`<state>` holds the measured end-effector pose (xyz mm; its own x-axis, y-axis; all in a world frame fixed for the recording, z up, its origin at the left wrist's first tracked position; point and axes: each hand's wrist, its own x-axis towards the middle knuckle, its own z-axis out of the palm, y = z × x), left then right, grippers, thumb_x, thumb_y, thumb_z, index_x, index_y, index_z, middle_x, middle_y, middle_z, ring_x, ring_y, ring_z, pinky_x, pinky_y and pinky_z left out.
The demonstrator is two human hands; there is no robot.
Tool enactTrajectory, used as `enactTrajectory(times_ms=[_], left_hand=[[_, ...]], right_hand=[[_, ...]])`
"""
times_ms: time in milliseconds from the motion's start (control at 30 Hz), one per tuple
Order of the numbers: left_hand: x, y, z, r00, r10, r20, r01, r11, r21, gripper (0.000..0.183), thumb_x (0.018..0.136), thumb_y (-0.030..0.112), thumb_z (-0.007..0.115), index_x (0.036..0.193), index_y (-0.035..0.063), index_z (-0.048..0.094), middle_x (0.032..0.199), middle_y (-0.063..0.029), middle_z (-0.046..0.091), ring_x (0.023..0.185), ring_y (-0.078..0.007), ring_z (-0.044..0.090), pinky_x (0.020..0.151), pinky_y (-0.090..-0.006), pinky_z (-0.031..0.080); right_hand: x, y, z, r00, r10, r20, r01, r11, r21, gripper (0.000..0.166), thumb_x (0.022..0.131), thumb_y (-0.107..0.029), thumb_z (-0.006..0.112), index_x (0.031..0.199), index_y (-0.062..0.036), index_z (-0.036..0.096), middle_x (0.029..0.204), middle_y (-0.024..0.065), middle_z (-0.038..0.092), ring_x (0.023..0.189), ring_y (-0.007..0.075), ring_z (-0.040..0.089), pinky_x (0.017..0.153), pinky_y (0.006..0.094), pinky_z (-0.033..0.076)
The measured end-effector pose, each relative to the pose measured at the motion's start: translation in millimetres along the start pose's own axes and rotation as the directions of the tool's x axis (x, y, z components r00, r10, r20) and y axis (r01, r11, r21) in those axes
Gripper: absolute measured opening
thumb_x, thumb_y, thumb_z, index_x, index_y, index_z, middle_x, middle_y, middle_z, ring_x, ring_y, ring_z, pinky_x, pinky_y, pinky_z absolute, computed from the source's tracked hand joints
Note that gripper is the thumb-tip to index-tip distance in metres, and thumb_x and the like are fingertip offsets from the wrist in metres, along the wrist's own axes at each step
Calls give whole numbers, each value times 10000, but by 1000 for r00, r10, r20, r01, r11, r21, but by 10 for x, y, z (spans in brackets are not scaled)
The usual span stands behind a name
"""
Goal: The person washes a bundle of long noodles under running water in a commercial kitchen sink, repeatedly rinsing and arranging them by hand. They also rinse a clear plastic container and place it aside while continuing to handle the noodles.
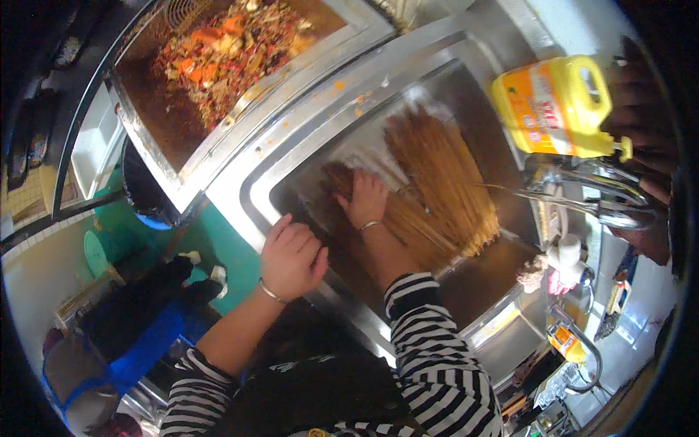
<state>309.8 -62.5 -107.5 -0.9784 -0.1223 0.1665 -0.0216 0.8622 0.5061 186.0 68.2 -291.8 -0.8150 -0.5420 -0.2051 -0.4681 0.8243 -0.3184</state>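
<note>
My right hand [367,198] lies palm down in a stainless-steel sink [464,322], on a layer of thin brown sticks that look like bamboo skewers. Its fingers stretch over the dark stick ends and do not close around any. Beside it, on the right, a thicker bundle of skewers [445,175] spreads across a pale tray or rack, blurred in places. My left hand [294,254] hovers over the sink's near left rim, fingers slightly bent and nothing in them. Both wrists carry a bracelet below striped sleeves.
Left of the sink, a second basin [144,114] holds food scraps. A yellow pump jug [551,106] and chrome faucet [622,205] stand along the right side. Below left, a black-lined bin [158,191] stands on green floor, near another person in a blue apron [147,349].
</note>
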Motion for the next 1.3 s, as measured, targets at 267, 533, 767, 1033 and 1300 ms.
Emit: enactTrajectory(times_ms=[267,533,767,1033,1300], left_hand=[[-25,-11,-49,1000,-21,23,21,999,25,85,663,108,668,722,81,612,796,-57,612,883,-235,593,979,-444,402],[19,-27,-54,999,-25,25,24,1000,17,95,666,129,672,716,76,611,816,-68,617,888,-241,593,974,-443,406],[8,-15,-36,999,26,36,-26,1000,-11,104,689,149,676,738,83,612,813,-61,606,898,-240,584,990,-450,382],[67,-304,-209,983,144,119,-113,965,-236,151,688,103,697,822,85,632,877,-66,639,935,-272,610,958,-478,427],[184,-430,-252,994,51,101,-49,999,-24,118,681,123,680,773,76,622,838,-67,633,882,-259,611,928,-454,453]], right_hand=[[509,1439,-1022,871,37,-490,-4,998,67,572,775,-307,679,1222,-5,490,1199,220,514,1115,403,472,954,491,377],[468,1406,-826,903,429,-18,-429,899,-88,711,850,-524,542,1333,-20,407,1274,224,481,1108,404,491,943,515,385],[-375,791,-19,942,250,-222,-229,967,115,621,853,-364,595,1334,-13,417,1328,246,434,1210,421,415,1026,502,324],[456,2057,-467,874,326,-359,-383,918,-99,445,891,-369,540,1154,-11,559,1126,203,554,988,378,543,827,489,444],[-676,341,-242,971,225,-82,-223,974,36,622,869,-390,572,1323,-1,400,1307,227,449,1213,374,420,995,521,313]])
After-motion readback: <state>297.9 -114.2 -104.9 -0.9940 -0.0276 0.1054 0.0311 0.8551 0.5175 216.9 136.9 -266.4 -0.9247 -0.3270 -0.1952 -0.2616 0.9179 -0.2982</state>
